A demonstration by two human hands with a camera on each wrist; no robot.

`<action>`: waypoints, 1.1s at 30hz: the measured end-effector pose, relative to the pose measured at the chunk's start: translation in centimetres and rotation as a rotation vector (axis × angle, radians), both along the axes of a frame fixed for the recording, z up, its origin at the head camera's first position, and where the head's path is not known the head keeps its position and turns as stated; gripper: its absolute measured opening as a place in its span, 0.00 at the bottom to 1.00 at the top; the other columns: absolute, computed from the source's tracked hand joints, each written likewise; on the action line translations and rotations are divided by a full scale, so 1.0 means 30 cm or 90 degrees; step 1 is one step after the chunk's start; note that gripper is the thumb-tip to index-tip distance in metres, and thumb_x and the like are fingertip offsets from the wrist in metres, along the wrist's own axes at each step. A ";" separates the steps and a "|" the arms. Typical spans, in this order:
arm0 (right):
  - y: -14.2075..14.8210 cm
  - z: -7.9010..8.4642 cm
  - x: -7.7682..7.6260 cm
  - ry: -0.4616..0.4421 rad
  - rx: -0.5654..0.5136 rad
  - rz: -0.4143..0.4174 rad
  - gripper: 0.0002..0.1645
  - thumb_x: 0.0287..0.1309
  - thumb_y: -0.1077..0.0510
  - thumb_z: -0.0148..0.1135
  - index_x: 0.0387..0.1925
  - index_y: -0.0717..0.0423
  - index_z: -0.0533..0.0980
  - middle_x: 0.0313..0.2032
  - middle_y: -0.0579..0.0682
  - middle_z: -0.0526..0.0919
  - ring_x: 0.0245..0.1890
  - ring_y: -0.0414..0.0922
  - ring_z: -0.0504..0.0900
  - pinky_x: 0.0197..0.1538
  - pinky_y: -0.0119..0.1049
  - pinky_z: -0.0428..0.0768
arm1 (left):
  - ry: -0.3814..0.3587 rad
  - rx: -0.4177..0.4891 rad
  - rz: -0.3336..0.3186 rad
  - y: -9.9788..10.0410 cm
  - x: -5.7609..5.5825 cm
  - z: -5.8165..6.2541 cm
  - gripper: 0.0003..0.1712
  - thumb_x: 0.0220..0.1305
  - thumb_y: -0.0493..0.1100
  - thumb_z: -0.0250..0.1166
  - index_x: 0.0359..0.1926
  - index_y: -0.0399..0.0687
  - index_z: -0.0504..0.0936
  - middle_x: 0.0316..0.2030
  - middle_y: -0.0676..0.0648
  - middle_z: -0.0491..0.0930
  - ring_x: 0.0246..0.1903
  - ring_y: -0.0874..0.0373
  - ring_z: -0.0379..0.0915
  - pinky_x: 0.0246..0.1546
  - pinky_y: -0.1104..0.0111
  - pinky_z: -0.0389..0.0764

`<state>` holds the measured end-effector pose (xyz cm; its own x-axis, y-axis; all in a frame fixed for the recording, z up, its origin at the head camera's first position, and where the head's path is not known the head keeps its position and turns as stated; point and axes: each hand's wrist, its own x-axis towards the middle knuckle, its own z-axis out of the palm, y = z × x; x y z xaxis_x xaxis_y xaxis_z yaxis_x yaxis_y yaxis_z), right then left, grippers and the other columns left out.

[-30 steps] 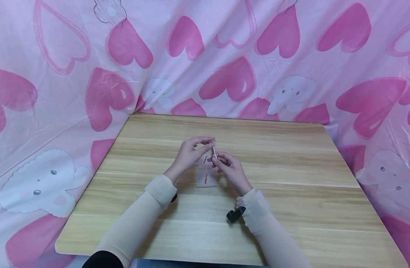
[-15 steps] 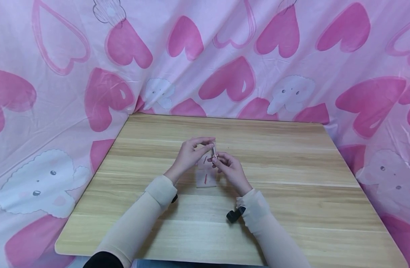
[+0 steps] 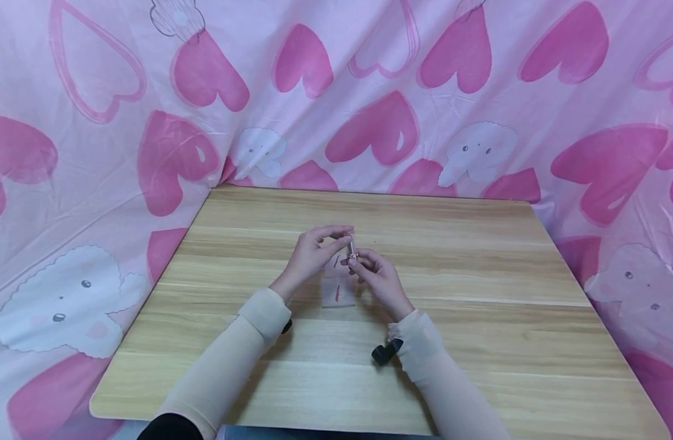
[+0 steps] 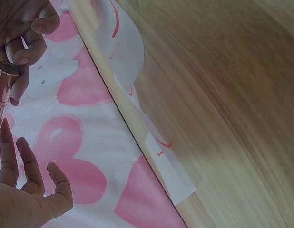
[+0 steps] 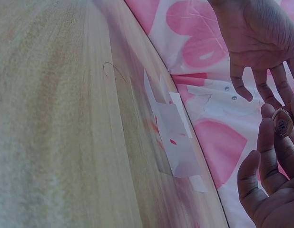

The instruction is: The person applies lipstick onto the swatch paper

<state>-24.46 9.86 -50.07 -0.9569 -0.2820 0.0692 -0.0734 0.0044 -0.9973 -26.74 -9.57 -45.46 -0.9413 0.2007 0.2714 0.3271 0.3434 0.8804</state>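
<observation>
A lipstick (image 3: pixel 351 247) with a rose-gold base and a clear upper part stands nearly upright between both hands, above the table. From the upper left, my left hand (image 3: pixel 313 250) pinches its clear top end between thumb and fingers. The base is gripped by my right hand (image 3: pixel 376 278), thumb and fingertips around it. In the left wrist view the lipstick (image 4: pixel 4 84) is cut off by the left edge. Its round bottom end (image 5: pixel 282 123) faces the camera in the right wrist view. Below the hands lies white paper (image 3: pixel 338 293) with red strokes, partly hidden by them.
The wooden table (image 3: pixel 479 293) reaches back to a pink curtain (image 3: pixel 380 122) printed with hearts. In the wrist views the paper (image 5: pixel 178 145) curls up off the tabletop. A black wrist mount (image 3: pixel 387 352) hangs under the right cuff. Something dark lies along the near edge.
</observation>
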 end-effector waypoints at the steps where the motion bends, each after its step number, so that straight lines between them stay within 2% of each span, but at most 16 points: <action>1: 0.000 0.000 0.000 0.002 -0.001 0.000 0.25 0.65 0.46 0.66 0.57 0.56 0.78 0.46 0.51 0.88 0.42 0.47 0.83 0.46 0.52 0.80 | -0.001 -0.001 0.000 0.001 0.000 0.000 0.18 0.67 0.61 0.65 0.55 0.67 0.86 0.50 0.66 0.84 0.58 0.64 0.72 0.61 0.49 0.68; 5: 0.002 0.000 0.000 0.003 0.000 -0.001 0.26 0.66 0.46 0.66 0.58 0.56 0.77 0.46 0.51 0.88 0.42 0.47 0.83 0.45 0.49 0.80 | -0.003 -0.002 -0.001 0.002 0.004 0.001 0.19 0.67 0.61 0.65 0.55 0.66 0.86 0.50 0.66 0.84 0.58 0.63 0.72 0.61 0.49 0.68; 16: 0.004 0.000 0.005 -0.005 -0.010 -0.003 0.24 0.66 0.49 0.66 0.59 0.55 0.77 0.47 0.54 0.87 0.41 0.45 0.82 0.45 0.47 0.80 | -0.012 -0.004 0.007 0.006 0.011 -0.003 0.16 0.68 0.59 0.65 0.54 0.70 0.86 0.48 0.66 0.84 0.58 0.63 0.72 0.61 0.50 0.69; 24: 0.006 -0.007 0.005 -0.001 -0.014 -0.007 0.23 0.66 0.50 0.66 0.58 0.55 0.77 0.46 0.54 0.87 0.41 0.46 0.82 0.46 0.51 0.80 | -0.016 -0.005 0.004 0.010 0.014 -0.005 0.16 0.68 0.60 0.65 0.54 0.70 0.85 0.49 0.67 0.84 0.60 0.64 0.71 0.62 0.50 0.69; 33: 0.010 -0.009 0.004 0.024 -0.007 0.012 0.21 0.68 0.54 0.64 0.59 0.55 0.76 0.46 0.53 0.88 0.41 0.47 0.82 0.43 0.46 0.79 | -0.020 -0.008 0.000 0.013 0.022 -0.010 0.17 0.66 0.62 0.65 0.55 0.73 0.85 0.50 0.67 0.83 0.61 0.63 0.71 0.63 0.49 0.68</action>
